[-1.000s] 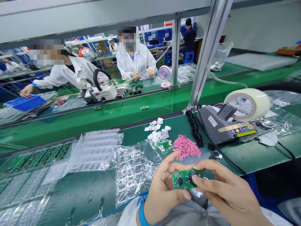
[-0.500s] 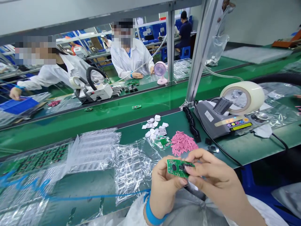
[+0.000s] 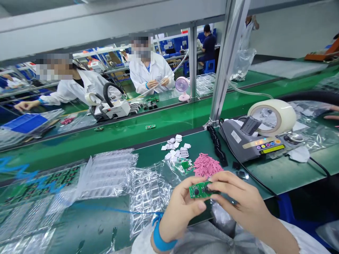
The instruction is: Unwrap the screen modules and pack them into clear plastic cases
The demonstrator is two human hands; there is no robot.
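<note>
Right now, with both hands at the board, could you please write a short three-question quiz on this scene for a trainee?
1. Which hand at the held board has a blue band at its wrist?
2. True or false: as seen here, the pink strips lie to the right of the white cards.
3. Where is the large tape roll?
A) Beside the small fan
B) On the grey machine
C) In the blue tray

Key: 1. The left hand. 2. True. 3. B.
</note>
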